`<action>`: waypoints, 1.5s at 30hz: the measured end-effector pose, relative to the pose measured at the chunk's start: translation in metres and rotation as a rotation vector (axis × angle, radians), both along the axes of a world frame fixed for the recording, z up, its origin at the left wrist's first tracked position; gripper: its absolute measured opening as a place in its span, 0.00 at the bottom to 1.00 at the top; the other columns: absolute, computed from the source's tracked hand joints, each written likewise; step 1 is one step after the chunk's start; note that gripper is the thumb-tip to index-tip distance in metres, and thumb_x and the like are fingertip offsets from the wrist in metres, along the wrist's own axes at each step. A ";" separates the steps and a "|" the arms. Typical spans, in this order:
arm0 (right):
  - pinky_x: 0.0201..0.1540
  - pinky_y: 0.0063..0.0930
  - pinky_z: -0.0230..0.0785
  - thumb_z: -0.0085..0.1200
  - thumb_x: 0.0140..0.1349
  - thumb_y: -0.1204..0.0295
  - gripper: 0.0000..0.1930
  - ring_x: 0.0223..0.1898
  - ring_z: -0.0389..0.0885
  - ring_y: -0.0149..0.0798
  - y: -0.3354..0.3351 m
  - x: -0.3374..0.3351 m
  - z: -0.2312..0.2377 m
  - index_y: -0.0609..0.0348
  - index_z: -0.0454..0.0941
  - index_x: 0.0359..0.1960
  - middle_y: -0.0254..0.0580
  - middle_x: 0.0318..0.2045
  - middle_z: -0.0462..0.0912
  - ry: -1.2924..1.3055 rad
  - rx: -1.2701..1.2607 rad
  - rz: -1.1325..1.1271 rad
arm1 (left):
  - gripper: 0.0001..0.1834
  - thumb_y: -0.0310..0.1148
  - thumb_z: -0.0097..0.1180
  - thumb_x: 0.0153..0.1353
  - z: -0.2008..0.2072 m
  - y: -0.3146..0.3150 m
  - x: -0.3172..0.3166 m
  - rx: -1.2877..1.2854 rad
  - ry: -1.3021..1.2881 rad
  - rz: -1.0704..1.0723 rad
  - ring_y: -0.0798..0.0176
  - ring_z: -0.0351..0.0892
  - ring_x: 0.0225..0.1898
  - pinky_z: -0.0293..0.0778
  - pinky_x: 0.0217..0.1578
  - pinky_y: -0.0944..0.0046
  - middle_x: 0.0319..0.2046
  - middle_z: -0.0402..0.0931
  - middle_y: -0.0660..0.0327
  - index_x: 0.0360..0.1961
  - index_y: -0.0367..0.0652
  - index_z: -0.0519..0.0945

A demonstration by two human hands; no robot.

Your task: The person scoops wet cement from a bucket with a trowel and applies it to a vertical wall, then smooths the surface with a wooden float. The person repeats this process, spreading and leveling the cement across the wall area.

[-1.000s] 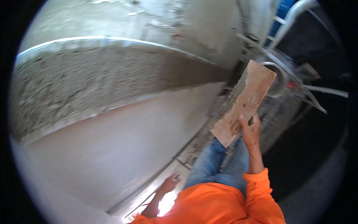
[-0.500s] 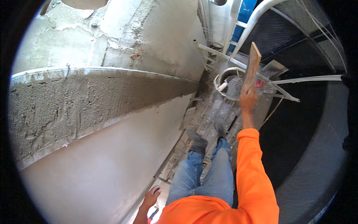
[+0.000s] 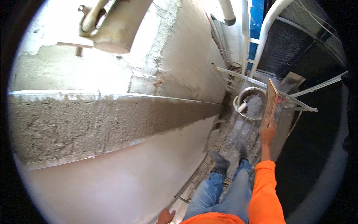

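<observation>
My right hand (image 3: 267,131) grips the near end of a flat wooden board (image 3: 271,99), held on edge. Just left of the board stands a round bucket (image 3: 254,119) with grey mortar (image 3: 255,105) in it. A tool with a whitish handle (image 3: 242,107) leans inside the bucket's rim. My left hand (image 3: 166,216) is low by the smooth wall, cut off by the lower edge; its visible fingers are loosely apart and hold nothing I can see. A band of rough grey plaster (image 3: 112,123) runs along the wall, left of both hands.
Under my feet lies a mortar-stained plank platform (image 3: 233,130). White metal tubes (image 3: 261,80) of a scaffold frame cross behind the bucket. Dark netting (image 3: 283,48) hangs at the right. A beige pipe-like piece (image 3: 121,28) juts in at upper left. The lower wall (image 3: 123,183) is smooth.
The view has shifted, so the bucket, board and legs appear further right and lower. My right hand still grips the board. My left hand shows less, nearer the lower edge.
</observation>
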State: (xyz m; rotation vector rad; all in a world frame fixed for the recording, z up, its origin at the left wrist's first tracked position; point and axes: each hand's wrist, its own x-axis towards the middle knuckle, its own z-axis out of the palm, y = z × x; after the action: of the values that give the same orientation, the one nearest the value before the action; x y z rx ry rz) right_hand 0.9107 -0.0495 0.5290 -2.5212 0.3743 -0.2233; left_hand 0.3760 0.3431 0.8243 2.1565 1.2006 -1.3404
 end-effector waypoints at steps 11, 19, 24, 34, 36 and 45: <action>0.67 0.47 0.66 0.46 0.76 0.63 0.26 0.65 0.74 0.61 -0.009 -0.051 -0.049 0.71 0.69 0.68 0.65 0.65 0.74 0.312 0.305 -0.065 | 0.36 0.50 0.61 0.69 0.011 -0.016 0.097 -0.142 -0.118 0.272 0.47 0.68 0.70 0.63 0.71 0.55 0.68 0.71 0.45 0.70 0.39 0.71; 0.66 0.46 0.65 0.45 0.76 0.69 0.24 0.65 0.73 0.60 -0.066 -0.127 -0.077 0.68 0.67 0.70 0.64 0.67 0.71 0.590 0.308 -0.082 | 0.24 0.51 0.55 0.70 -0.061 0.042 0.062 -0.241 -0.673 -0.389 0.48 0.81 0.56 0.77 0.53 0.49 0.51 0.82 0.45 0.50 0.39 0.83; 0.63 0.45 0.69 0.46 0.72 0.74 0.24 0.61 0.77 0.60 -0.103 -0.162 -0.104 0.68 0.68 0.69 0.65 0.61 0.76 0.490 0.453 -0.181 | 0.27 0.50 0.45 0.77 -0.081 0.039 0.072 -0.241 -0.251 -0.083 0.40 0.75 0.63 0.71 0.63 0.43 0.63 0.76 0.47 0.66 0.42 0.76; 0.57 0.46 0.73 0.51 0.68 0.74 0.19 0.53 0.82 0.57 -0.106 -0.165 -0.136 0.62 0.76 0.60 0.59 0.48 0.84 0.554 0.228 -0.116 | 0.21 0.43 0.50 0.74 -0.090 0.035 0.128 -0.221 -0.350 -0.183 0.50 0.81 0.55 0.76 0.56 0.50 0.53 0.83 0.52 0.57 0.39 0.80; 0.55 0.47 0.74 0.51 0.68 0.75 0.18 0.52 0.82 0.58 -0.091 -0.158 -0.139 0.62 0.77 0.59 0.59 0.47 0.84 0.594 0.091 0.035 | 0.20 0.43 0.50 0.74 -0.095 0.029 0.134 -0.218 -0.378 -0.205 0.51 0.81 0.53 0.77 0.55 0.51 0.51 0.84 0.52 0.55 0.38 0.81; 0.51 0.51 0.74 0.56 0.65 0.76 0.22 0.52 0.82 0.62 -0.042 -0.112 -0.095 0.59 0.75 0.62 0.60 0.48 0.85 0.509 0.427 0.300 | 0.33 0.58 0.49 0.71 -0.087 -0.029 0.164 -0.351 -0.288 -0.007 0.42 0.72 0.67 0.66 0.68 0.50 0.67 0.72 0.47 0.71 0.51 0.72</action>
State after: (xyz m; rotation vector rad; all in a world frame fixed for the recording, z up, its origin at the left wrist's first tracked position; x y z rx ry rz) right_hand 0.7988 -0.0918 0.4338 -2.1413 0.2018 0.5661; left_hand 0.5401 0.3142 0.7369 2.0130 0.7833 -1.0977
